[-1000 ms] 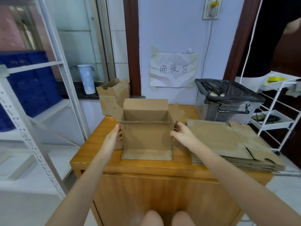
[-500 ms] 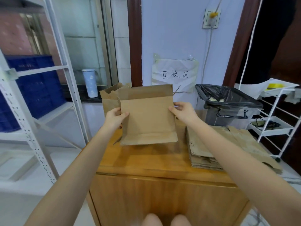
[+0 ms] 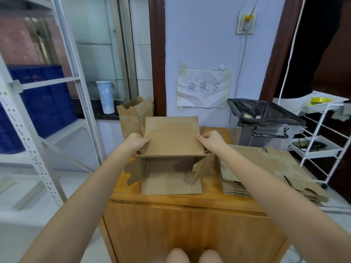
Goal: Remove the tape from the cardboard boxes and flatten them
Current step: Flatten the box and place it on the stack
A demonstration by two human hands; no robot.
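Observation:
I hold a brown cardboard box (image 3: pixel 171 141) over the wooden table (image 3: pixel 171 199), tipped so its open end faces me. Its flaps hang loose at the bottom and both sides. My left hand (image 3: pixel 135 142) grips its left edge and my right hand (image 3: pixel 210 141) grips its right edge. A stack of flattened boxes (image 3: pixel 273 171) lies on the table to the right. Another open, torn box (image 3: pixel 133 115) stands behind at the table's far left corner. I see no tape on the held box.
A clear bin with a black bag (image 3: pixel 266 122) stands at the table's back right. A white wire cart (image 3: pixel 322 141) is on the right, and a white metal shelf (image 3: pixel 39 118) with blue crates on the left. A paper sign (image 3: pixel 204 88) hangs on the wall.
The box was lifted off the table with its outside facing me, then turned and lowered, so its open inside and hanging flaps now face me. Both hands kept hold of its sides.

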